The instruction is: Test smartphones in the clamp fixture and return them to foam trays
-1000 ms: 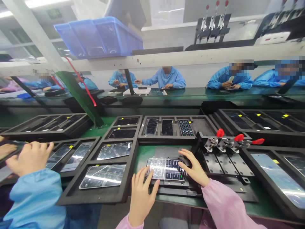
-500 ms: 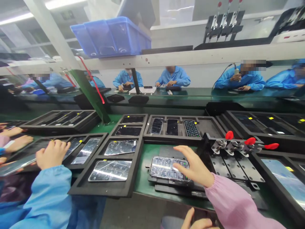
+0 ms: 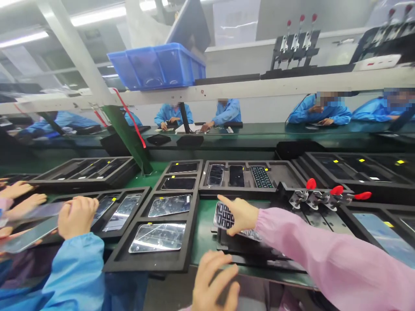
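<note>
- Pink sleeve (image 3: 324, 255) covers the right arm, which reaches in from the lower right and ends in the right hand (image 3: 241, 216), spread over a film-wrapped black grid panel (image 3: 225, 218) with the index finger stretched out to the left.
- Tilted, the panel lies directly under that hand, its far end showing past the fingers and its lower edge showing below them; whether the fingers actually grip it cannot be told.
- Low in the view, the left hand (image 3: 215, 280) sits by the front edge of the green desk (image 3: 204, 229), fingers loosely curved around nothing, well apart from the right hand.
- Beneath the right hand and the panel is a black fixture (image 3: 246, 247).
- Left of both hands, a black foam tray (image 3: 145, 262) carries glass phone panels (image 3: 158, 238).
- Beyond the right hand, another black tray (image 3: 227, 193) holds a keypad-like grid panel (image 3: 261, 177).
- Right of the right hand stand toggle clamps (image 3: 324, 196) with red handles.
- Far left of the left hand, a co-worker's blue sleeve (image 3: 76, 272) leads to a hand (image 3: 78, 217) resting on a phone tray.
</note>
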### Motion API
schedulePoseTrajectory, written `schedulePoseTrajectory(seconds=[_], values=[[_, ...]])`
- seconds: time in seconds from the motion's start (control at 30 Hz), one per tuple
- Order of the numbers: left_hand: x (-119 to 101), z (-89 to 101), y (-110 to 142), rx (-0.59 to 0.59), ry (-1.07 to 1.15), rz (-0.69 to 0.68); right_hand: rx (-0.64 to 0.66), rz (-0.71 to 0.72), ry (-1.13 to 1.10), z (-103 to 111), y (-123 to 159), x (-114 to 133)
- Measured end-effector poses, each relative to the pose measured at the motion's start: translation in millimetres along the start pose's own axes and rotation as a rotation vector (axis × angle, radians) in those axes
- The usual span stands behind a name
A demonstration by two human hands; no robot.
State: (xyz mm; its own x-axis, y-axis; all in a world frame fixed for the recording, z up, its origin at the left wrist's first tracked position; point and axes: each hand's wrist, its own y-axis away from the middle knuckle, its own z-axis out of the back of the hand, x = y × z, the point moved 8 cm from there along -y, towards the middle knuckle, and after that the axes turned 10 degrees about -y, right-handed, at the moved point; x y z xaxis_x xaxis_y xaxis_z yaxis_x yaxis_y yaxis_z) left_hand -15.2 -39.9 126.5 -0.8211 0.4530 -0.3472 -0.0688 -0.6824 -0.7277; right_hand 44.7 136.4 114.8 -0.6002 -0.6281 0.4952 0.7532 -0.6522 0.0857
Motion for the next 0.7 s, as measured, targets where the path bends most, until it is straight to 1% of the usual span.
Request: schedulePoseTrajectory(seconds=[0.03, 0.1, 0.13, 0.2, 0.27, 0.3, 0.37, 0.4, 0.43, 0.5, 0.6, 0.7], values=[[14, 4.1, -16, -0.002, 0.017, 0.036, -0.072, -0.007, -0.048, 22, 1, 3], [54, 4.1, -47, 0.012, 0.042, 0.259, -0.217, -0.012, -0.114, 74, 4, 8], [76, -0.8, -60, 0.024, 0.061, 0.405, -0.279, -0.013, -0.127, 102, 5, 10], [118, -25.2, -70, 0.091, 0.18, 0.751, -0.395, -0.038, -0.124, 158, 6, 6], [139, -53.9, -78, 0.119, 0.227, 0.864, -0.472, -0.105, -0.078, 206, 4, -13], [147, -67.8, -79, 0.111, 0.235, 0.909, -0.497, -0.178, -0.042, 225, 2, -30], [158, -94.8, -79, 0.103, 0.237, 0.981, -0.507, -0.338, 0.022, 251, -3, -73], [161, -106.0, -79, 0.1, 0.233, 1.008, -0.51, -0.425, 0.042, 259, -5, -98], [164, -114.5, -79, 0.092, 0.222, 1.027, -0.511, -0.471, 0.055, 262, -7, -121], [169, -122.9, -83, 0.062, 0.189, 1.053, -0.513, -0.568, 0.063, 261, -10, -168], [172, -117.6, -93, -0.011, 0.131, 1.055, -0.487, -0.688, 0.065, 238, -8, -228], [171, -104.9, -103, -0.081, 0.094, 1.012, -0.444, -0.778, 0.045, 203, -2, -276]])
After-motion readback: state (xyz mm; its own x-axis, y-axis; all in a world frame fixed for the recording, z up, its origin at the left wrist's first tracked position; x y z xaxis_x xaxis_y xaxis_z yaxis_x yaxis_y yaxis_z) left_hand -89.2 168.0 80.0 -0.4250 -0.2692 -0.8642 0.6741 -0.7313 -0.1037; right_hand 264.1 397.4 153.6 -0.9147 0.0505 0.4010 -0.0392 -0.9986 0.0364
